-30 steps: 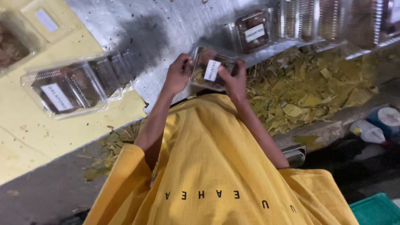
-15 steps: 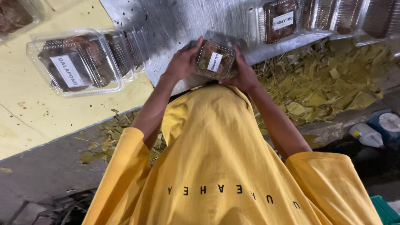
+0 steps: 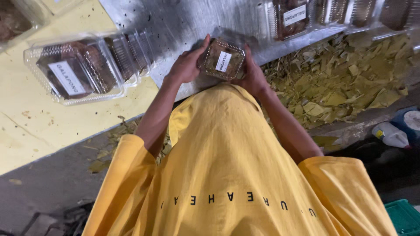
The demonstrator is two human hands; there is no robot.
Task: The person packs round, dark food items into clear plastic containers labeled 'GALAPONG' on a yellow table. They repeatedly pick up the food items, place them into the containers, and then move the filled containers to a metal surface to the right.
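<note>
Both hands are now gripping the small clear lidded box (image 3: 222, 60) with a white label, just above the metal surface (image 3: 175, 22) at the near edge. Compared with a second ago, the box is sitting more squarely between the palms and its label is facing up. Left hand (image 3: 186, 65) is pressing its left side, fingers curled around the rim; right hand (image 3: 251, 74) is clamping the opposite side. The larger filled box (image 3: 78, 70) is lying well apart on the yellow surface (image 3: 52, 126). Judging by the two-sided squeeze, the lid is probably being pressed shut.
</note>
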